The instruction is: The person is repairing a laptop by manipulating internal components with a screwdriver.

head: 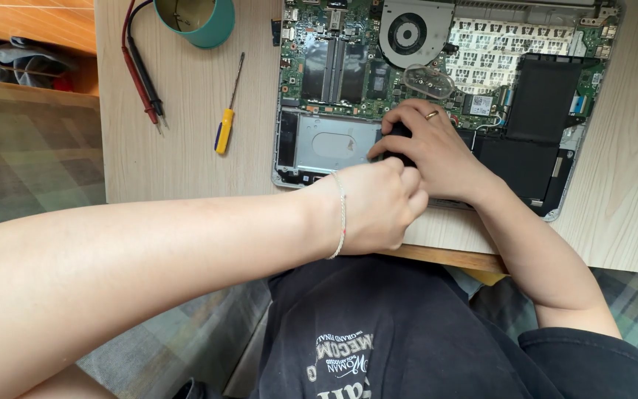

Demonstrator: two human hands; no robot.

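both hands, left [374,210] and right [426,148], fingers clamped on a small black part [396,133], above pale wooden desk [179,148], plaid carpet [31,162] beside

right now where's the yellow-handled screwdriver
In the head view the screwdriver lies on the wooden desk, left of the opened laptop, right of the red and black probes, below the green cup.

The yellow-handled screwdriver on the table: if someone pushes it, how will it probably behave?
The screwdriver has a rounded handle and a thin round shaft, so it would probably roll on the smooth wooden table. It looks small and slim, so likely light. The metal shaft should stay stiff, not bend.
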